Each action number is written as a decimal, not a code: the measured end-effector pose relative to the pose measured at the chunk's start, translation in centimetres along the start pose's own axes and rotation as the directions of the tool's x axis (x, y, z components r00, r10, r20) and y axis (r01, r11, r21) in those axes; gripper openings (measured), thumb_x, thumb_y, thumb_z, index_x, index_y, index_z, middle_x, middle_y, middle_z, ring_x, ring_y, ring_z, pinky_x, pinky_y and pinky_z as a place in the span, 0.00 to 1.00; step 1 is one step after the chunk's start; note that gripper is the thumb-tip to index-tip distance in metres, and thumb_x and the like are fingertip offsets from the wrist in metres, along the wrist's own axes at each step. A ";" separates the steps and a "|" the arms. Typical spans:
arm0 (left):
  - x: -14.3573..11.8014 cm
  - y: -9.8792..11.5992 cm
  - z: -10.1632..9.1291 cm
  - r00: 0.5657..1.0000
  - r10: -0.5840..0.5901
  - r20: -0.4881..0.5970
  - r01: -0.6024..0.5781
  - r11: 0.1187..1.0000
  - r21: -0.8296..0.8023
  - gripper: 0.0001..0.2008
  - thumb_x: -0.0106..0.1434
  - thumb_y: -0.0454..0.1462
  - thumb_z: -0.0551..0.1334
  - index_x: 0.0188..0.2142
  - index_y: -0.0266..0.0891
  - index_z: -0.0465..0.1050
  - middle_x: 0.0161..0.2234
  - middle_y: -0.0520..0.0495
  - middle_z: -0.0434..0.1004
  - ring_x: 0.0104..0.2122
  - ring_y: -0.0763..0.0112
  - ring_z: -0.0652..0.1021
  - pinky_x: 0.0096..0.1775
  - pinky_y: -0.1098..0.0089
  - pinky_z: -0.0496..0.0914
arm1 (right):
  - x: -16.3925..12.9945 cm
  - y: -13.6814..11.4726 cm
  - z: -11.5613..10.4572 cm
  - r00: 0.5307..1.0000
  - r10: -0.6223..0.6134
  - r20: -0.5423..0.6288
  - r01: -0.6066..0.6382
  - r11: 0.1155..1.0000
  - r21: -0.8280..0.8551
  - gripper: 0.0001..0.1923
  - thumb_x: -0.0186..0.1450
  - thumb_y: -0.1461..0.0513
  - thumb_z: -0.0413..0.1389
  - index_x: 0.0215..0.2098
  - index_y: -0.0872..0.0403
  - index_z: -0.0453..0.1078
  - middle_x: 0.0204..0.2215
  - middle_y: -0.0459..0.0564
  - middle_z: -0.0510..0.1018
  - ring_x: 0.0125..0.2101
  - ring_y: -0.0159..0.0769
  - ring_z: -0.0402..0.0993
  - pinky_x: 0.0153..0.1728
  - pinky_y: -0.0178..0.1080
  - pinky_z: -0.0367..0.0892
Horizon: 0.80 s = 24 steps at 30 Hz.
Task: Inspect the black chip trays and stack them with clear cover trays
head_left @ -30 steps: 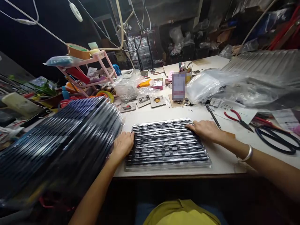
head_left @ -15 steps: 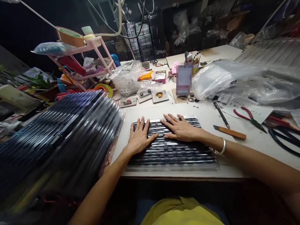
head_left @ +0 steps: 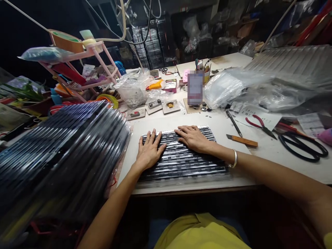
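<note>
The ribbed tray [head_left: 181, 159] lay flat on the table [head_left: 259, 152], long axis running left to right. The left hand [head_left: 149, 152] and right hand [head_left: 193, 138] rested open-palmed on it, gripping nothing. Its contents were too small to make out.

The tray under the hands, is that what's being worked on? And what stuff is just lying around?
In use:
- ribbed plastic tray, flat on the table
- left hand and right hand, both pressed flat on it

Just lying about:
- utility knife
- red-handled pliers
- black scissors
- pen
- big stack of trays at the left
</note>
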<state>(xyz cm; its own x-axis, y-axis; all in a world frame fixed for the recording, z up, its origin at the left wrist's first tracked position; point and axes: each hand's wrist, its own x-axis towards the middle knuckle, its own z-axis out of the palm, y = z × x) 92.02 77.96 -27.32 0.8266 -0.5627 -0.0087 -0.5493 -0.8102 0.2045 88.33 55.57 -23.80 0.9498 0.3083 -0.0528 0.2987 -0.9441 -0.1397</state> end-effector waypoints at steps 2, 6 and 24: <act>0.0 0.2 -0.1 1.000 -0.009 0.014 0.009 1.000 0.010 0.31 0.67 0.52 0.41 0.66 0.42 0.45 0.67 0.42 0.39 0.65 0.55 0.45 0.61 0.46 0.42 | -0.7 -0.1 -0.1 0.998 -0.032 0.050 0.032 0.999 -0.006 0.29 0.71 0.51 0.37 0.65 0.57 0.51 0.65 0.58 0.50 0.64 0.49 0.45 0.59 0.56 0.44; -0.1 0.1 -0.1 0.999 -0.028 0.017 0.028 1.000 -0.007 0.32 0.68 0.52 0.42 0.66 0.39 0.45 0.67 0.39 0.39 0.65 0.55 0.45 0.61 0.46 0.43 | -4.2 0.1 -0.4 0.985 -0.113 0.131 0.114 0.993 -0.001 0.36 0.68 0.44 0.35 0.67 0.56 0.44 0.66 0.55 0.41 0.65 0.47 0.35 0.61 0.58 0.39; -3.4 5.7 0.3 0.959 0.245 -0.142 -0.241 0.969 0.045 0.32 0.68 0.51 0.44 0.62 0.30 0.56 0.63 0.34 0.52 0.63 0.51 0.55 0.59 0.53 0.53 | -9.2 0.8 -0.5 0.998 0.055 -0.001 -0.055 0.997 -0.049 0.31 0.70 0.48 0.38 0.66 0.54 0.49 0.66 0.57 0.44 0.65 0.49 0.37 0.59 0.59 0.44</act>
<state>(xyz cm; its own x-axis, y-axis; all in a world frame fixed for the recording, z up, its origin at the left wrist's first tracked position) 86.01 75.17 -26.43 0.6753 -0.7150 0.1810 -0.7376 -0.6569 0.1566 79.93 51.89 -22.91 0.9649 0.2559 -0.0592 0.2503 -0.9641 -0.0881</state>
